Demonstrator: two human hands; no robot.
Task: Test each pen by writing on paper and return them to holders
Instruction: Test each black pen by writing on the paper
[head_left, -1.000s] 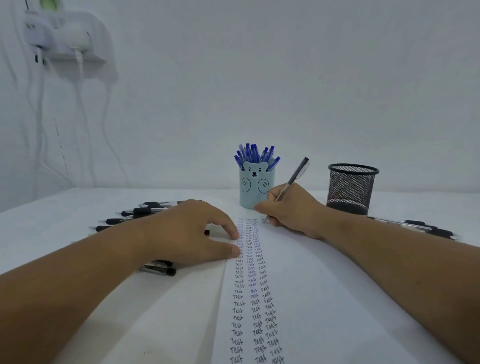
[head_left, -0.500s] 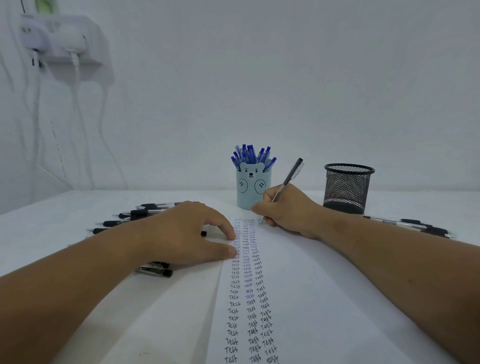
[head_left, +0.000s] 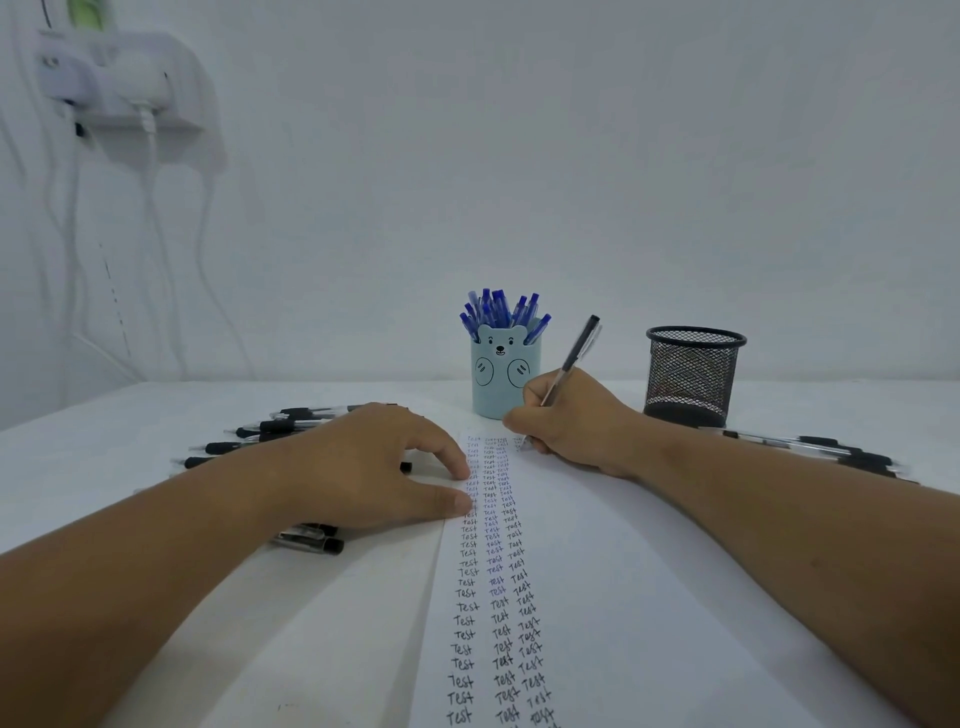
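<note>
White worktop (head_left: 156, 431) carries the paper (head_left: 597, 571); right hand (head_left: 571, 421) grips a black pen (head_left: 571, 358), tip on the sheet just beyond flat, relaxed left hand (head_left: 374, 462). Best to keep pressure light, and the sheet pinned.

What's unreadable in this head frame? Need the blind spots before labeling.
- Pen tip: the black pen meets the paper behind the right hand, so the stroke being written is hidden.
- Mesh holder: its inside is too dark to tell if it holds pens.
- Black pens on the left: partly under the left hand and forearm, so no count.
- Far rows of "Test": too small to read.
- Paper's near end: cut off by the bottom edge.
</note>
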